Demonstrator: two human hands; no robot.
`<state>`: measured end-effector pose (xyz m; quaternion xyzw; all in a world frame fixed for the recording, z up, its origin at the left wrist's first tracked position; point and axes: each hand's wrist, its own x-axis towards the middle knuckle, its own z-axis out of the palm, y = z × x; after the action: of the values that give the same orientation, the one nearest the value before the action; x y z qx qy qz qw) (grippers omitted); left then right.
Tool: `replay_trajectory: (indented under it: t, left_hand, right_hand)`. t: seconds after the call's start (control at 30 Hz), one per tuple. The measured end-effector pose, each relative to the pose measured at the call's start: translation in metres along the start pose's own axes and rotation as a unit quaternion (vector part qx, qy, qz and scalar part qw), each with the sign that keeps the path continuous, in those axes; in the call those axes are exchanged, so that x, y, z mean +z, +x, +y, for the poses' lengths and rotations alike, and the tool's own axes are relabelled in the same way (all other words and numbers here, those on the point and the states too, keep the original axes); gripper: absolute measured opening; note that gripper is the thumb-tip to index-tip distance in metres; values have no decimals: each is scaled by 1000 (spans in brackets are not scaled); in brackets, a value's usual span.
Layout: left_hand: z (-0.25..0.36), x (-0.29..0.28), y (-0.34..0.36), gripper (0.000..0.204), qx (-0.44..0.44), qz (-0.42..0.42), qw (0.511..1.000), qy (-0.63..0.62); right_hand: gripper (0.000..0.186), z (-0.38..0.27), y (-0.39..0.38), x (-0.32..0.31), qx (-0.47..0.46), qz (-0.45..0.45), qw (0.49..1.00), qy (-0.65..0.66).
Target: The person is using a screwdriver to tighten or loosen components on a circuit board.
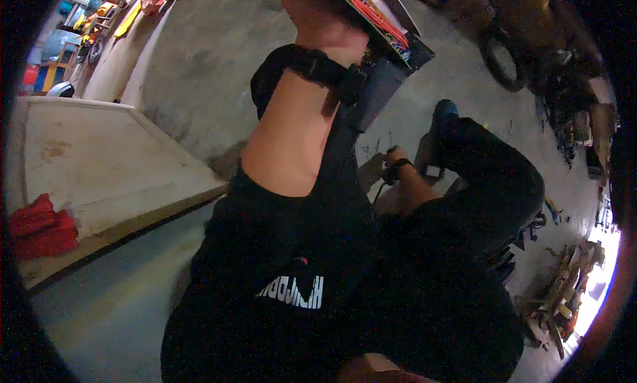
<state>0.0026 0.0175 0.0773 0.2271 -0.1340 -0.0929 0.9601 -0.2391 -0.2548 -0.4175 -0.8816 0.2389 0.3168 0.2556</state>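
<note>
My left hand (pixel 325 26) is far forward at the top, smeared by motion, its fingers hidden; a black strap circles the wrist. It is against the near left side of a dark case (pixel 385 84) packed with red and multicoloured wires (pixel 378 15). Nearer my body and further right, my right hand (pixel 396 155) is low over the floor, with a dark band on its wrist. Its fingers look curled, but what they hold, if anything, is too dark and small to make out. Thin dark strands show just beside it.
On the left, a worn cream panel (pixel 99 151) carries a red cloth (pixel 43 230). My shoe (pixel 446 109) rests on the grey floor (pixel 206 58) ahead. A tyre (pixel 502 61) and dark clutter line the right side, with wood scraps (pixel 564 297) lower down. Shelved goods (pixel 63 48) stand upper left.
</note>
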Motion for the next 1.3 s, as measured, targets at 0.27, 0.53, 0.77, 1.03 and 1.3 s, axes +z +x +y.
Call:
replay_trajectory:
  t: [0.27,0.53,0.77,1.03,1.3]
  left_hand:
    - [0,12,-2,33,116,-57,957,260]
    - [-6,47,-21,24,257,-48,866,427]
    - [-5,57,-15,27,114,-2,990,82]
    - [-17,63,-10,36,80,-10,997,-16]
    - [-8,49,-11,48,4,23,1000,5]
  right_hand:
    - [37,-35,-29,-29,-57,18,997,47]
    - [36,-19,9,-5,-55,61,991,104]
    - [20,-19,6,-60,-59,48,996,46]
    - [24,-143,-107,-369,-142,116,953,239]
    - [31,-250,-343,-433,-345,164,760,526]
